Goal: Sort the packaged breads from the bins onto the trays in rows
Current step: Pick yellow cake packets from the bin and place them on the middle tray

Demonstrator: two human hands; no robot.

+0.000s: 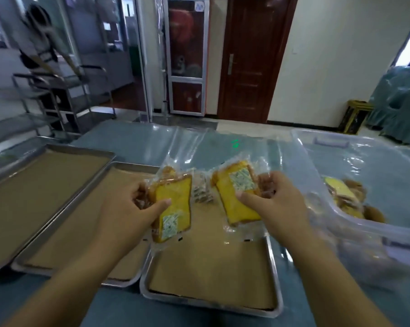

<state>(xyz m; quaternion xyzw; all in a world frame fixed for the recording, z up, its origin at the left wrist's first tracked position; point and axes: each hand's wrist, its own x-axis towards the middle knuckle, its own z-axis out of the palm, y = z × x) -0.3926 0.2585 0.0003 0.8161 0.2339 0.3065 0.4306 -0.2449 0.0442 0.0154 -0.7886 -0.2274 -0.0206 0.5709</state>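
My left hand (126,208) grips a packaged yellow bread slice (175,201) with a white label, thumb across its face. My right hand (277,204) grips a second packaged bread slice (234,194) the same way. Both packs hang above the far end of the nearest metal tray (273,260), which is lined with brown paper. A third clear pack (200,191) shows between the two slices; I cannot tell what holds it. To the right, a clear plastic bin (355,220) holds more packaged breads (345,194).
Two more paper-lined metal trays lie to the left, the middle tray (65,218) and the far left tray (34,185). Clear plastic sheeting (199,142) covers the blue table. A steel trolley (65,95) and a blurred person (39,38) are at the back left.
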